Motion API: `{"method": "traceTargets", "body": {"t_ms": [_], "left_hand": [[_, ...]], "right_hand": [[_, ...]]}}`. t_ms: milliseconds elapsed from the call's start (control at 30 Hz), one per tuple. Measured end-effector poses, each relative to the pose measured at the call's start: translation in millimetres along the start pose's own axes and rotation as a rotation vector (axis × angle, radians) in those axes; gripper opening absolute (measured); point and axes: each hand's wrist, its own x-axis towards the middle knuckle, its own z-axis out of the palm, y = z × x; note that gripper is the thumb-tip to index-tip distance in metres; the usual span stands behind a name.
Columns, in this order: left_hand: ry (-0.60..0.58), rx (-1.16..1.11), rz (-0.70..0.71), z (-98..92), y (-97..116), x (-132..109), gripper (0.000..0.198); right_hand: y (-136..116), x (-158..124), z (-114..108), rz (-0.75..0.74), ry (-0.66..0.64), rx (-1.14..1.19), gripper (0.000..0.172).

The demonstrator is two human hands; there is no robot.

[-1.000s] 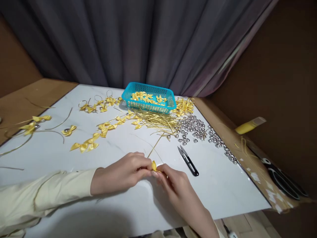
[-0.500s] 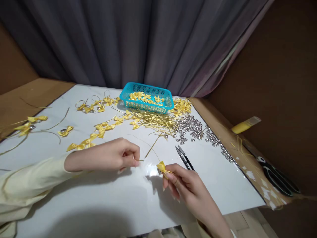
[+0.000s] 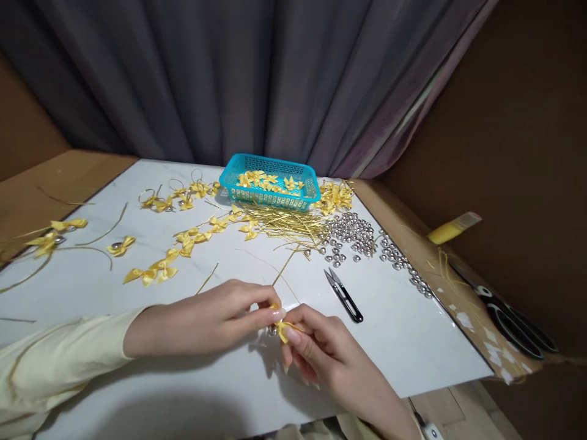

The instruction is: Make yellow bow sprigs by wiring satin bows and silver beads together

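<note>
The person's left hand [image 3: 229,311] and right hand [image 3: 325,345] both pinch a small yellow bow [image 3: 283,333] between them, above the white tabletop [image 3: 220,391] (I can just glimpse a silver bead [image 3: 272,330] at its side). Black snips [image 3: 349,302] lie near the right hand; a blue basket [image 3: 270,198] stands farther back.

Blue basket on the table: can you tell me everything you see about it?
The blue basket is shallow, rectangular and looks plastic, with rounded corners, a rim and walls full of holes. It sits upright, open-topped, on the far part of the white table. Yellow bows lie inside. Gold cords lie in front.
</note>
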Motion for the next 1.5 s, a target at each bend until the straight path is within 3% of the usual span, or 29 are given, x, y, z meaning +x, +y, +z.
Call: {"method": "traceTargets", "body": {"t_ms": [67, 133, 233, 367, 533, 900, 1267, 1500], "left_hand": [[0.006, 0.002, 0.004, 4.5, -3, 1, 0.033], [0.02, 0.007, 0.009, 7.2, -7, 2, 0.034], [0.052, 0.015, 0.001, 9.0, -8, 2, 0.032], [0.129, 0.053, -0.025, 10.6, -5, 1, 0.031], [0.17, -0.019, -0.104, 14.3, -4, 1, 0.032], [0.167, -0.08, -0.153, 17.8, -9, 0, 0.031], [0.092, -0.35, -0.268, 11.3, -8, 6, 0.032], [0.004, -0.48, -0.285, 7.1, -10, 11, 0.035]], "right_hand": [[1, 1, 2, -0.026, 0.024, -0.037, 0.027], [2, 2, 2, -0.085, 0.132, -0.139, 0.02], [4, 2, 4, -0.275, 0.286, -0.345, 0.009], [5, 1, 6, -0.427, 0.244, -0.523, 0.023], [6, 3, 8, -0.422, 0.222, -0.594, 0.035], [-2, 6, 16, -0.444, 0.268, -0.608, 0.026], [6, 16, 21, -0.645, 0.512, -0.893, 0.017], [8, 13, 20, -0.601, 0.465, -0.736, 0.018]]}}
